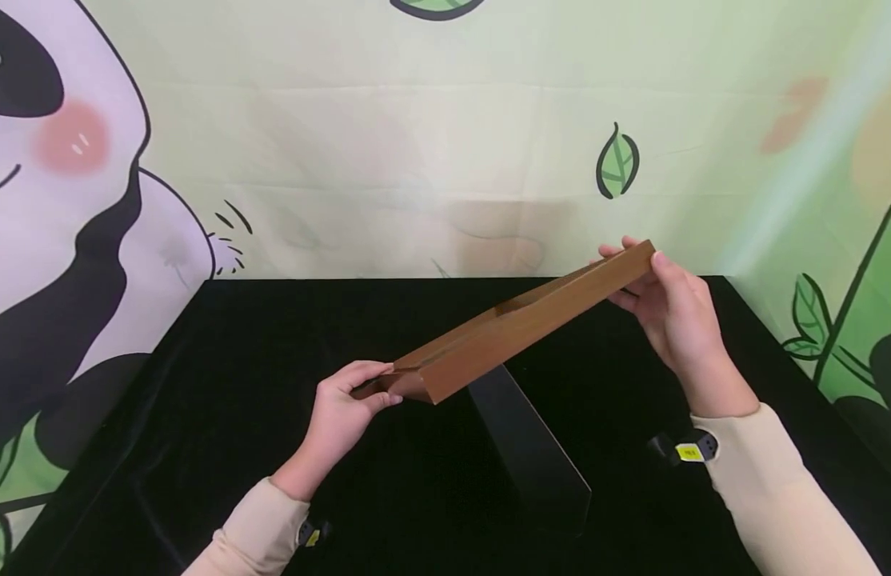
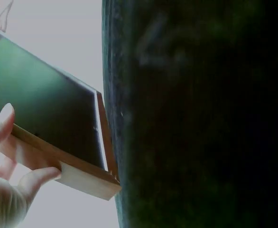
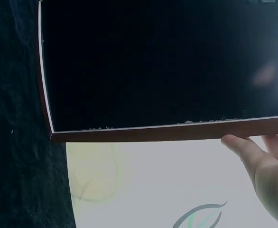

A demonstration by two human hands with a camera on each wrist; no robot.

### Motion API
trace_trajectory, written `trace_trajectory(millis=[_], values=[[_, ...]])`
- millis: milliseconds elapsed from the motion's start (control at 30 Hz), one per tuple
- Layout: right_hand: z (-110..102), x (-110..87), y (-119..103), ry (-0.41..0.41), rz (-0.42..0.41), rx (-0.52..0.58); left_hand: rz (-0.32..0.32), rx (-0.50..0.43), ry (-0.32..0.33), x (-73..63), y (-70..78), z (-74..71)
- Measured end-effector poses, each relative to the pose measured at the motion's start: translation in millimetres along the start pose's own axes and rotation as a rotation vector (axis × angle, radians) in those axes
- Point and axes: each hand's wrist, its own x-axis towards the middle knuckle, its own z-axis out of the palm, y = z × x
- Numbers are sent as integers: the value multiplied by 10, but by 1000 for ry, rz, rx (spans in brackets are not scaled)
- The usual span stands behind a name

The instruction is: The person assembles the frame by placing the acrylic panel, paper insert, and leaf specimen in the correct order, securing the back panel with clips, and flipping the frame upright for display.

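A shallow brown frame-like piece (image 1: 539, 324) is held tilted in the air, its right end higher than its left. My left hand (image 1: 348, 396) pinches the lower left end, with the thumb on the near side. At the raised right end, my right hand (image 1: 676, 308) grips the edge between thumb and fingers. Both wrist views show a dark glossy panel (image 3: 162, 66) set inside the brown rim (image 3: 167, 133), with a thin white line along its border. Below the frame, a long flat black piece (image 1: 532, 448) slants toward the front; its upper end is hidden.
A black cloth (image 1: 273, 336) covers the table. Behind it hangs a pale green backdrop (image 1: 330, 160) printed with leaves and a panda, and another printed panel (image 1: 870, 280) borders the right side.
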Motion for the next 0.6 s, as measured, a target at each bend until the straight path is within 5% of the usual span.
trace_trajectory(millis=[600], values=[[-87,285,165,-94,53,116,34,83,80,-132,101,130]])
